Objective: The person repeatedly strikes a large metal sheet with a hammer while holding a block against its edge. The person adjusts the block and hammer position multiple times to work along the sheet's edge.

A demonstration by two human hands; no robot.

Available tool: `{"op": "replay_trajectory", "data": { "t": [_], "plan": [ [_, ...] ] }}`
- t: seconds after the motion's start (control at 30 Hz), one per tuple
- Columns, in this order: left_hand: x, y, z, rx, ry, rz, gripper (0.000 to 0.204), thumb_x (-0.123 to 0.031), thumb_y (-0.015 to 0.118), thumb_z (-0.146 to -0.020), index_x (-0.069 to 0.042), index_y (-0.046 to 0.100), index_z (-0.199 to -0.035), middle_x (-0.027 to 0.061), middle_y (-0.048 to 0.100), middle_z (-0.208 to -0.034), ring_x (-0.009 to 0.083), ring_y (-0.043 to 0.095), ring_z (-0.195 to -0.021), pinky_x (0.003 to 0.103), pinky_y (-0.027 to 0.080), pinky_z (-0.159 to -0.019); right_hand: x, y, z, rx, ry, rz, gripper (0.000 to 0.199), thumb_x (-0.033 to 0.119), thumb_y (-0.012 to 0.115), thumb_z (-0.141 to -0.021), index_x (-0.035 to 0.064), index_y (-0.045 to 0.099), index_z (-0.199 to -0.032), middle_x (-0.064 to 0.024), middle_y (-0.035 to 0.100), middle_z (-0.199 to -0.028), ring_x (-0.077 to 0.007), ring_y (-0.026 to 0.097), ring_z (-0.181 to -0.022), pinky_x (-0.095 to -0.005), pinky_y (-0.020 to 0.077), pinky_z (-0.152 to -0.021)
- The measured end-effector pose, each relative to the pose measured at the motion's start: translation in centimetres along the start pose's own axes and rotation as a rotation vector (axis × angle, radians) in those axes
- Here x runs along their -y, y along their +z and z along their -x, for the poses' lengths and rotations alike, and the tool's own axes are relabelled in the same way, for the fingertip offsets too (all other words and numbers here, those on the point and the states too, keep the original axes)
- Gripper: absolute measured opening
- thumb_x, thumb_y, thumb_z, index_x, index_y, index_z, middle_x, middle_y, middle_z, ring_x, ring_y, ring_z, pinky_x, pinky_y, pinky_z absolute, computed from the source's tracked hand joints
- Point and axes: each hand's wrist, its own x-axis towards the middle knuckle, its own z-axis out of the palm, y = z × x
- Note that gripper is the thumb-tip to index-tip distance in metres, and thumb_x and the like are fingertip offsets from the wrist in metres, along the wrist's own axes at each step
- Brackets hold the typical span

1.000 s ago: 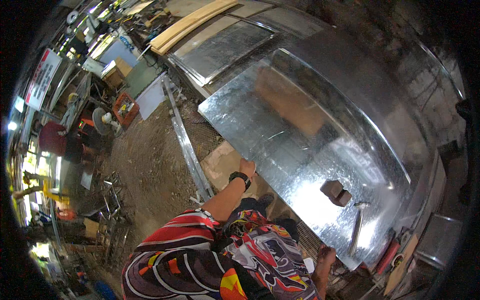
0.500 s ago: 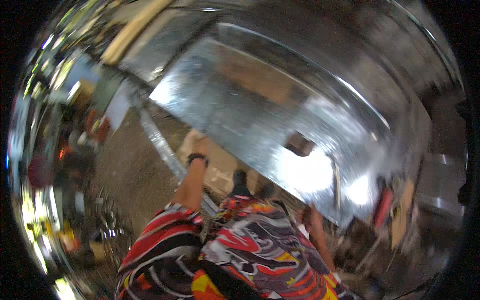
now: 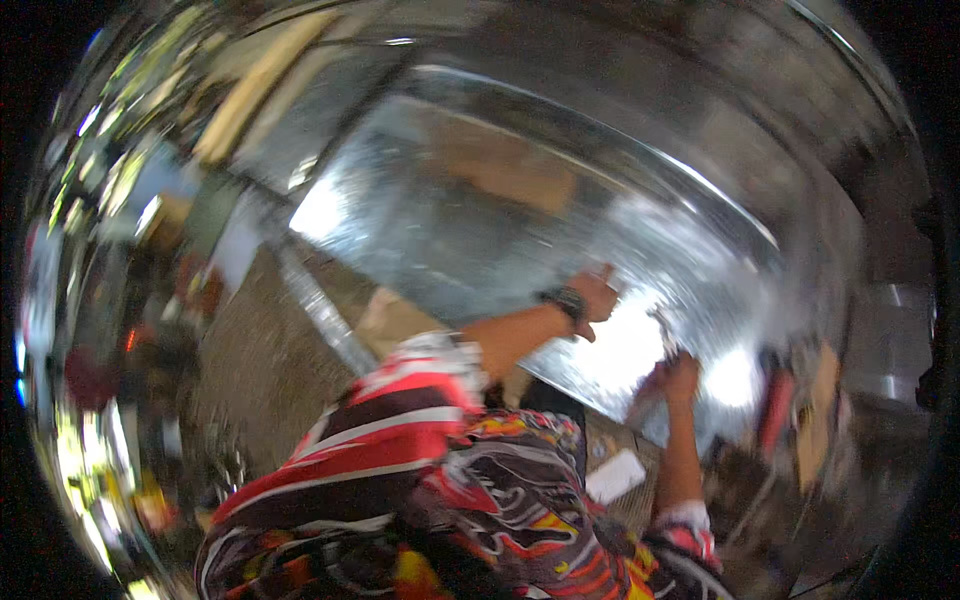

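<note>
The picture is motion-blurred. A large shiny metal sheet (image 3: 520,230) lies in front of me. My left hand (image 3: 597,296), with a dark watch on the wrist, rests on the sheet near its front edge; whether its fingers grip anything is unclear. To its right, my right hand (image 3: 680,377) is closed around a thin metal tool (image 3: 664,332) that sticks up over the sheet's bright front part. Both arms wear short red, white and black patterned sleeves.
A long metal strip (image 3: 320,310) runs along the sheet's left edge over a dirt floor (image 3: 250,380). A pale wooden plank (image 3: 250,100) lies at the back left. A red object (image 3: 778,410) and clutter sit at the right, and a white card (image 3: 615,476) below.
The view has swung and blurred. My left hand has slid right along the sheet's front edge. My right hand has come up and closed on the thin tool that lay on the sheet.
</note>
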Motion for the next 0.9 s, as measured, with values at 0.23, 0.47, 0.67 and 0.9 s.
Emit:
{"op": "replay_trajectory", "data": {
  "t": [0.23, 0.47, 0.67, 0.9],
  "plan": [
    [-0.5, 2.2, 3.4, 0.082, -0.059, 0.138, 0.091, -0.051, 0.085, -0.07, 0.002, 0.049, -0.135, 0.0223, 0.062, -0.122, 0.0415, 0.059, -0.119, 0.051, 0.048, -0.103, 4.8, -3.6, 5.8, 0.09, -0.227, 0.002, 0.031, 0.021, 0.072, -0.092, -0.0015, 0.052, -0.102, -0.0228, 0.06, -0.096, -0.0463, 0.062, -0.086, -0.0535, 0.0494, -0.076],
    [-3.5, 8.1, 8.6, -0.327, -0.332, 0.944, 0.083, -0.056, 0.081, -0.078, 0.0, 0.053, -0.132, 0.0207, 0.069, -0.114, 0.036, 0.068, -0.108, 0.048, 0.055, -0.091, 0.9, -4.8, 8.7, 0.345, -0.095, -0.078, 0.034, 0.025, 0.072, -0.096, 0.0, 0.05, -0.105, -0.0201, 0.059, -0.093, -0.0424, 0.06, -0.084, -0.0496, 0.0491, -0.077],
    [-1.1, 2.5, 20.6, -1.126, -0.726, 2.136, 0.063, -0.059, 0.067, -0.095, -0.007, 0.063, -0.131, 0.0071, 0.071, -0.119, 0.022, 0.069, -0.108, 0.042, 0.056, -0.092, 0.4, 0.4, -3.7, 0.354, -0.014, -0.371, 0.028, 0.025, 0.056, -0.107, -0.0025, 0.05, -0.107, -0.0123, 0.056, -0.095, -0.0253, 0.052, -0.084, -0.0408, 0.0469, -0.081],
    [5.8, 4.2, 35.7, -1.692, -0.929, 2.351, 0.078, -0.076, 0.048, -0.095, -0.008, 0.068, -0.129, 0.0125, 0.072, -0.118, 0.031, 0.069, -0.106, 0.049, 0.055, -0.094, 28.0, -3.2, -6.4, 0.419, 0.204, -0.862, 0.027, 0.025, 0.055, -0.107, 0.0026, 0.054, -0.122, -0.0035, 0.055, -0.087, -0.0137, 0.051, -0.07, -0.0303, 0.0445, -0.06]
  ]
}}
